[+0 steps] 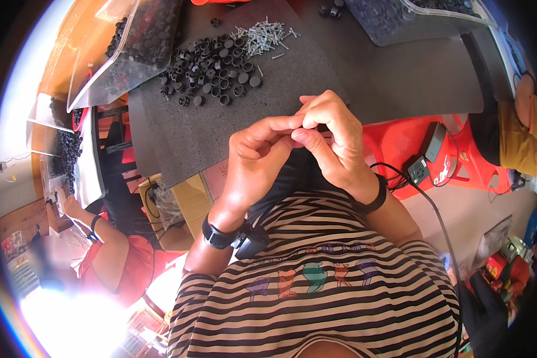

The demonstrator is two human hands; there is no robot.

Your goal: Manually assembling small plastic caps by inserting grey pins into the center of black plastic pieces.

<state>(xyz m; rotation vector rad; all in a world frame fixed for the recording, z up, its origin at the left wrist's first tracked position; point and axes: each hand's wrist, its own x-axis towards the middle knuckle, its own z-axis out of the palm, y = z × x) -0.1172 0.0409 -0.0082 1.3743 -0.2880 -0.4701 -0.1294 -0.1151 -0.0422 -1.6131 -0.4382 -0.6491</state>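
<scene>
My left hand [258, 156] and my right hand [335, 136] meet fingertip to fingertip just over the near edge of a dark table mat [304, 77]. Both are closed in a pinch. Whatever they hold is too small and too covered by the fingers to name; a bit of something dark shows beside the right fingers. Beyond them, to the left, lies a loose heap of small round black plastic parts [212, 73], some ring-like, some flat-topped. Touching its far right side is a pile of silvery screws [264, 39], with a few lying apart.
A clear bin [125, 56] of black parts stands at the far left, another clear bin [400, 27] at the far right. Right of my hands is a red plastic stool [394, 140] with a black box and cable [417, 170]. A co-worker [116, 262] sits at the left.
</scene>
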